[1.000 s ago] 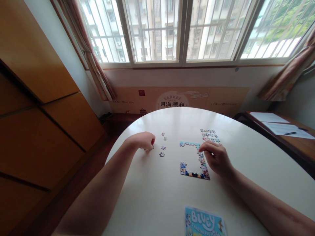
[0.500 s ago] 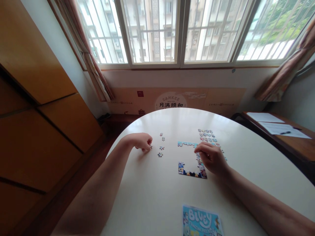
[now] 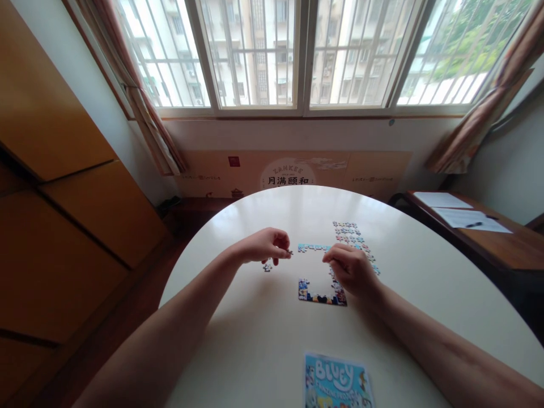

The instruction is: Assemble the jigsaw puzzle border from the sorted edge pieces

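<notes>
My left hand (image 3: 272, 245) pinches a small puzzle piece (image 3: 289, 253) in the air, just left of the partly joined puzzle frame (image 3: 322, 298). Below its fingers a loose piece (image 3: 267, 266) lies on the white table. My right hand (image 3: 349, 267) rests over the right side of the frame with its fingers closed; whether anything is between the fingertips is hidden. The frame shows a top edge, a bottom edge and part of the right side, with an open middle. Behind my right hand, rows of loose pieces (image 3: 347, 232) lie on the table.
A blue Bluey picture sheet or box (image 3: 338, 382) lies near the front of the round white table (image 3: 255, 351). At the right stands a wooden side table (image 3: 488, 245) with papers (image 3: 471, 219) and a pen. Windows and curtains are beyond.
My left hand has moved right with the piece, from the left of the loose pieces toward the puzzle frame. My right hand stays over the frame's right side. The view has shifted slightly.
</notes>
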`<state>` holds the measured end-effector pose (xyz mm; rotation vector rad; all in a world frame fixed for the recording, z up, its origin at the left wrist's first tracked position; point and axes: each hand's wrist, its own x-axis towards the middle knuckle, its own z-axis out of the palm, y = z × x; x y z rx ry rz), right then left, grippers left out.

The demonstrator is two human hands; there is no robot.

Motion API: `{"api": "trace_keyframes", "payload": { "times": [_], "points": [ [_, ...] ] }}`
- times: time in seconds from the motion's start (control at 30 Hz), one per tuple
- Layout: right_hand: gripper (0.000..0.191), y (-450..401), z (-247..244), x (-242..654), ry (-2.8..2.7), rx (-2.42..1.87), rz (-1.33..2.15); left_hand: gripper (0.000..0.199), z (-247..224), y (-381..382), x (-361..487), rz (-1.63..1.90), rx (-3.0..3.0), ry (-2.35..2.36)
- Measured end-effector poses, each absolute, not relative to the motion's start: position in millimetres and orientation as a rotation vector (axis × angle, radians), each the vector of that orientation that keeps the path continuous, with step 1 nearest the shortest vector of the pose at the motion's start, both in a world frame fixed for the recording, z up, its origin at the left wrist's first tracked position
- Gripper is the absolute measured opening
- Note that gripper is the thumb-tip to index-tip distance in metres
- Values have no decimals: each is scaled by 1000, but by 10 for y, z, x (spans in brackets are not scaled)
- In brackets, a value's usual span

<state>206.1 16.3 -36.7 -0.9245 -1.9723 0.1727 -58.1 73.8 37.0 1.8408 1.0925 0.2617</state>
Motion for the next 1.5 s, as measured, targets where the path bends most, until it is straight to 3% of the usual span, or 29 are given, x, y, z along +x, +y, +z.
{"api": "trace_keyframes", "payload": {
  "times": [0.27, 0.43, 0.67, 1.0, 1.2, 1.5],
  "points": [
    [27, 160, -309, 1995, -2008, -814, -5, 27, 212, 655, -320, 382, 1611, 1070],
    [19, 184, -308, 1960, -2037, -730, -37, 33, 219, 624, -284, 374, 1620, 1063],
    [14, 191, -314, 1957, -2058, -697, -72, 57, 237, 593, -238, 381, 1680, 1105],
    [13, 183, -317, 1945, -2102, -724, -52, 48, 150, 576, -183, 438, 1841, 982],
    [14, 166, -321, 1964, -2120, -793, -43, 33, 93, 659, -316, 585, 2458, 1288],
    [15, 296, -270, 1940, -2334, -906, -105, 46, -82, 777, -412, 453, 2899, 1238]
  ]
}}
